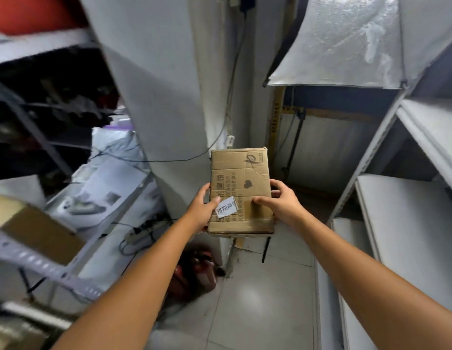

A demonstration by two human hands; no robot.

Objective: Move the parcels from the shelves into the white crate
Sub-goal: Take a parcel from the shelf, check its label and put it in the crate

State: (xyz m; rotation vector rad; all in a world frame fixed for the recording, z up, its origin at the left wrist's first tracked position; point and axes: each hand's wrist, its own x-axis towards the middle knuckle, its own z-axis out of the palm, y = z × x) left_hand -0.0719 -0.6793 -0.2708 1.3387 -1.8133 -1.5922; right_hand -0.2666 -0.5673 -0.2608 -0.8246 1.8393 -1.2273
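Cardboard parcel (241, 178) is up in the air in front of you, clear of every shelf, held flat with its printed face toward you between the two racks. Your left hand (203, 208) grips its left edge, thumb lying on top just beside the white label (226, 207) and the other fingers tucked out of sight underneath. Your right hand (280, 200) mirrors it on the right edge, thumb pressed on the top face and fingers curled round the side. Both hands sit at the near end, which looks like a carrying hold: the box is thin and creased, and a hand on each edge keeps it from sagging or twisting. The white shelves (409, 198) to your right show bare boards, while the rack on your left (43, 263) carries a blurred brown box (38, 228) and pale bags. Below the parcel lies tiled floor (257, 299), with a red object (194, 269) against the foot of the white pillar (164, 97) and a power strip (141, 233) with its cables nearby. No white crate is in view, so you likely need to turn to find it before setting the parcel down.
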